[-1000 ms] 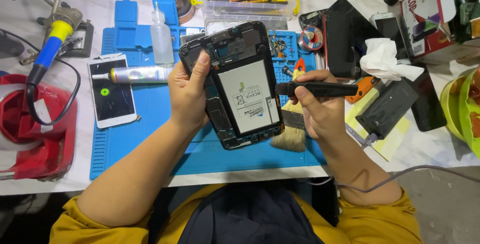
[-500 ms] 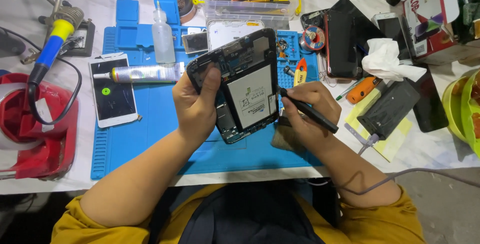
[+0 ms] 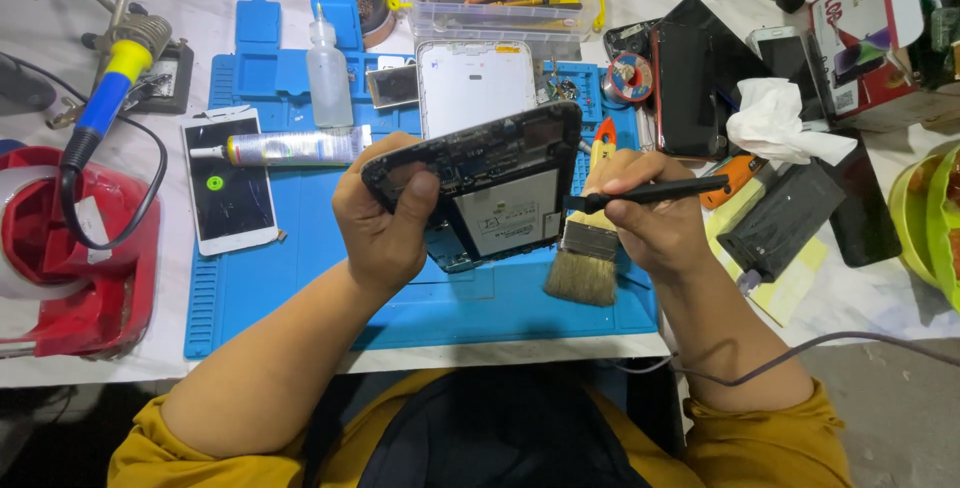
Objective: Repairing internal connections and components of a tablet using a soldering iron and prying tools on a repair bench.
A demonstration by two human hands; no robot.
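A person is working over a blue silicone repair mat (image 3: 300, 288). The left hand (image 3: 385, 228) is grasping an opened tablet (image 3: 490, 193) by its left edge, thumb pressed on the exposed inner side, lifting it off the mat and tilting it. The tablet's long axis is running from the left hand up and rightward toward the right hand, with its white battery (image 3: 508, 214) facing the camera. The right hand (image 3: 645, 218) is closing around a slim black pen-shaped tool (image 3: 650, 191), held nearly level, its tip pointing left and touching or almost touching the tablet's right edge; which one cannot be told. Just below the right hand's fingers a flat bristle brush (image 3: 583, 266) is lying on the mat. Beyond the hands a white back cover (image 3: 477, 83) is resting. Left of the left hand are lying a glue tube (image 3: 290, 148) and a cracked white smartphone (image 3: 228, 188).
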